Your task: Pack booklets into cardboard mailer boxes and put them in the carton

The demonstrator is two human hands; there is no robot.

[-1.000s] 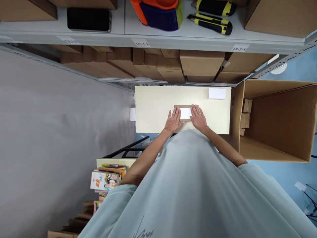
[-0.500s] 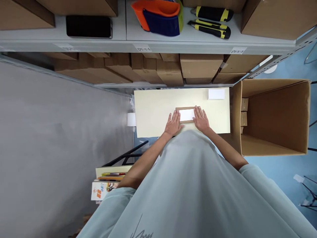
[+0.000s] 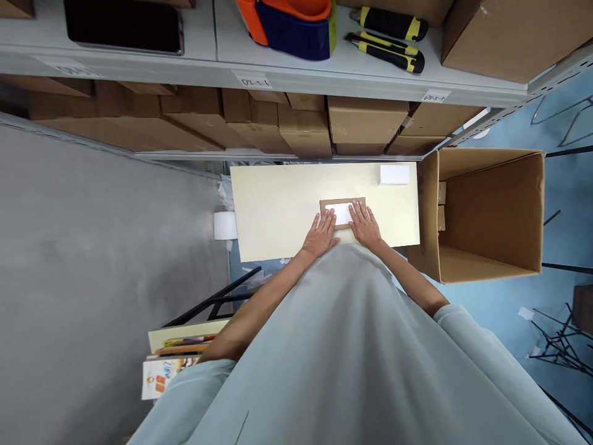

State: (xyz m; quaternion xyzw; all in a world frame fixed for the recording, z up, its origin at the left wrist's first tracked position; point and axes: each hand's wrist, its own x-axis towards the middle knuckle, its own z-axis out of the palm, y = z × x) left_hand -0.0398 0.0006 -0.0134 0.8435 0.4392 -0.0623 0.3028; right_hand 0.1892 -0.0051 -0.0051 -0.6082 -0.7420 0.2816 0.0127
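A small flat cardboard box [image 3: 328,202] lies on the cream tabletop [image 3: 273,204] in front of me. On its top face is a white label [image 3: 342,214]. My left hand [image 3: 319,233] rests flat with fingers stretched over the label's left part. From the other side my right hand [image 3: 364,226] presses its spread fingers on the label's right part. Neither hand grips anything. A white stack of labels or paper [image 3: 394,175] sits at the tabletop's far right corner.
An open carton [image 3: 491,210] with small boxes inside stands right of the table. Ahead, a metal shelf [image 3: 278,68] holds cartons, a phone [image 3: 124,26], an orange and blue holder [image 3: 296,31] and utility knives [image 3: 391,52]. Books and pens [image 3: 178,352] are at my left.
Both hands have moved inward over the label, closer together, so less of it shows. The whole view has shifted slightly with my head.
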